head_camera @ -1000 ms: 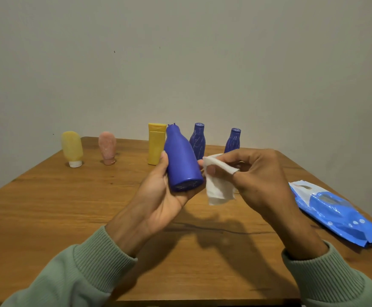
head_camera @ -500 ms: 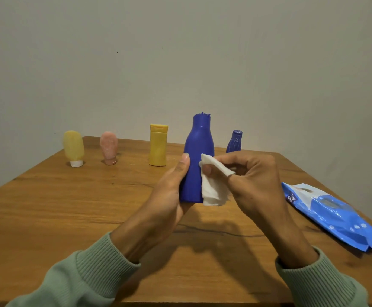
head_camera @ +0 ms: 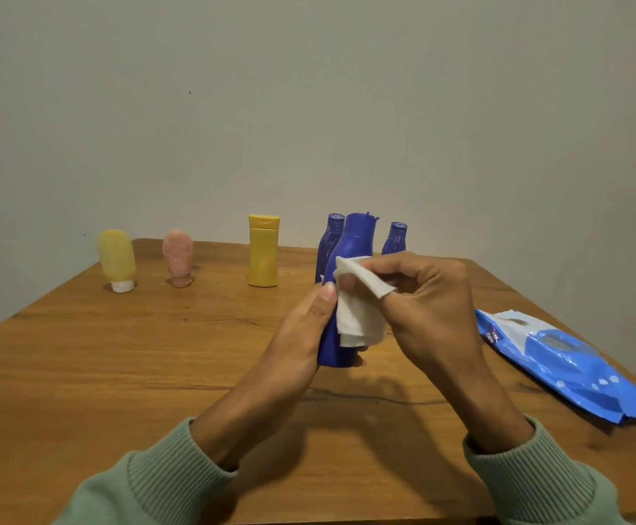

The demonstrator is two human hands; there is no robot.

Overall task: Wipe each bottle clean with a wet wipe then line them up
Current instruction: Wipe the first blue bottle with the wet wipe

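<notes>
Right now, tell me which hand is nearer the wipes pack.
Right. The right hand, holding the wipe, is just left of the wipes pack; the left hand is farther left, gripping the big blue bottle.

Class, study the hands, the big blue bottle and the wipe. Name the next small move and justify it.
Probably slide the wet wipe down the big blue bottle toward its base. The left hand grips the bottle upright, the right hand pinches the wipe against its front, and the base below the wipe shows bare.
</notes>
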